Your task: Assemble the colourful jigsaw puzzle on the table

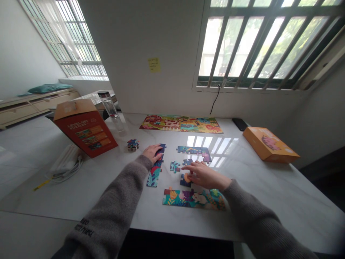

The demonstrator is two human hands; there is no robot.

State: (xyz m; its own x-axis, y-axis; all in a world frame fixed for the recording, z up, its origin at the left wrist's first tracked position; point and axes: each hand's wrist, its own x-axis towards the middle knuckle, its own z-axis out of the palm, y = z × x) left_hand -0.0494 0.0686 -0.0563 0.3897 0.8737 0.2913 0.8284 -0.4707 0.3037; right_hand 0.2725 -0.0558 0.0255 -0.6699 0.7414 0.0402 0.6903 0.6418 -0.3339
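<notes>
My left hand (153, 154) lies with its fingers stretched over the top of a vertical strip of joined jigsaw pieces (154, 175). My right hand (204, 175) hovers over or touches loose pieces, fingers apart and the index finger pointing left. Partly under it are a dark blue piece with an orange shape (185, 179) and another blue piece (187, 162). A teal patterned piece (175, 166) lies just left of that fingertip. Beyond is an L-shaped joined section (193, 149). Nearest me lies a bottom strip with a white rabbit (185, 198), its right end close to my right sleeve.
A stack of puzzle pieces (133, 144) stands left of my left hand. Two assembled puzzles (180, 124) lie by the wall. Around the edges are a red box (90, 131), glass bottle (109, 105), white cable (67, 165), orange box (269, 145) and black phone (239, 124).
</notes>
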